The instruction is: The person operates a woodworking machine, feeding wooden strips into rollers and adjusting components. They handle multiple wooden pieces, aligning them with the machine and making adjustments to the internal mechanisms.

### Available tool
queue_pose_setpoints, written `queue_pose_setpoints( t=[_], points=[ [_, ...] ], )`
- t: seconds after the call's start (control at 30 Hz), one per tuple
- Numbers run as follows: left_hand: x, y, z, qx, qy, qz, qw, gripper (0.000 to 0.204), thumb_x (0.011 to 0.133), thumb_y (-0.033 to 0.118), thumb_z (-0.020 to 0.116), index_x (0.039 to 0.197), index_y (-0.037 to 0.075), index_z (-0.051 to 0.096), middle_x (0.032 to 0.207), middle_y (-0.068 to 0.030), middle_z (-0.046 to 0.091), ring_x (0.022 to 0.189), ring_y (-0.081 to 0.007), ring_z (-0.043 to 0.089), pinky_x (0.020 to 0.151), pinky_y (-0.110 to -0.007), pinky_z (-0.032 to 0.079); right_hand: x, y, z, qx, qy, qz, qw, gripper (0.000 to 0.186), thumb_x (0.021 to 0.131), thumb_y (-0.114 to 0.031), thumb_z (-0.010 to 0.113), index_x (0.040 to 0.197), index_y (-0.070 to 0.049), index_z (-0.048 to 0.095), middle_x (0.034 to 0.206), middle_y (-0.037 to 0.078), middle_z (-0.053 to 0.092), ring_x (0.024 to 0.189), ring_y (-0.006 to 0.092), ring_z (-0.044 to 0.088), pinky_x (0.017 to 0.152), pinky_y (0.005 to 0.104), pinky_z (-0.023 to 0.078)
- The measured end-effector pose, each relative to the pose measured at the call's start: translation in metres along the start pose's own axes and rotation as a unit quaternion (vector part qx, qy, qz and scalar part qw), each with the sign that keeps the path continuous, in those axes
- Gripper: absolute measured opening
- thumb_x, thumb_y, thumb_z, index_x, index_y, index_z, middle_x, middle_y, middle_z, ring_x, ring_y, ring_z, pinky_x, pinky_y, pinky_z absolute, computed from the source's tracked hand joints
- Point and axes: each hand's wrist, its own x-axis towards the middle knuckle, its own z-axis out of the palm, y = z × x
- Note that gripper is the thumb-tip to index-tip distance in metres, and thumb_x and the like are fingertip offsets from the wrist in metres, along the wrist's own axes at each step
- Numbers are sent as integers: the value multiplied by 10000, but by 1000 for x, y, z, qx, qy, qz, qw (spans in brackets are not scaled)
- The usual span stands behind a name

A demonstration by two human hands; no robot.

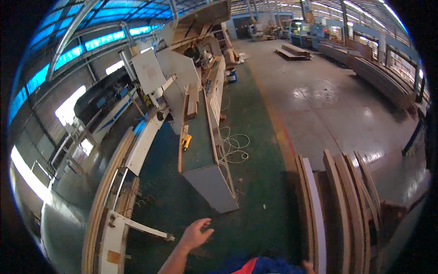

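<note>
My left hand (196, 233) hangs in the air over the green floor with nothing in it. Its thumb stands apart from loosely bent fingers. Nearest to it is the grey end panel of a long workbench (210, 189). On that bench's dark top lies a yellow tool (186, 141), perhaps a small power tool. Only a sliver of my right hand (308, 266) shows at the lower edge, beside a row of long boards (315, 214); its fingers are hidden, and whether it touches the boards cannot be made out.
A white metal machine arm (148, 229) juts out low at the left, beside long rails (107, 201). A coiled pale hose (237, 146) lies on the floor right of the bench. Long board stacks (383, 82) line the far right; a low stack (293, 52) sits farther back.
</note>
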Motion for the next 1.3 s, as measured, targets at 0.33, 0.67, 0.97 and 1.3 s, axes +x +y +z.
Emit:
queue_pose_setpoints(
  t=[0.33, 0.67, 0.97, 1.3],
  points=[
    [351, 27, -123, 85, 251, -42, 963, 734, 845, 135, 786, 1481, 40, 431, 1223, -177, 653, 990, -241, 673, 846, -346, 560, 528, -374, -89, 441, -8, 80, 894, 199, 917, -192, 637, 1015, -21, 609, 731, 77, 601, 540, 192, 568, 463, 348, 445],
    [714, -43, -549, -10, 606, -11, 796, 751, 951, 495, 625, 1535, 98, 370, 1403, -124, 529, 1227, -243, 528, 940, -422, 500, 693, -428, -38, 357, -130, 316, 869, 366, 974, -429, 592, 1210, -151, 621, 803, 63, 633, 562, 180, 517, 496, 446, 460],
    [857, -37, -620, -147, 595, 13, 790, 888, 977, 659, 472, 1558, 13, 292, 1603, -151, 319, 1453, -288, 347, 1185, -413, 275, 948, -575, -33, 170, -158, 238, 943, 335, 867, -391, 686, 1118, -170, 703, 887, 86, 684, 729, 233, 630, 636, 429, 526],
    [824, -69, -692, -141, 653, 28, 743, 674, 1010, 575, 490, 1438, 54, 470, 1315, -132, 590, 1183, -245, 574, 1006, -354, 435, 1238, -873, -63, 347, -52, 92, 932, 256, 895, -201, 646, 1070, -14, 651, 809, 83, 649, 617, 224, 634, 541, 374, 531]
  ],
)
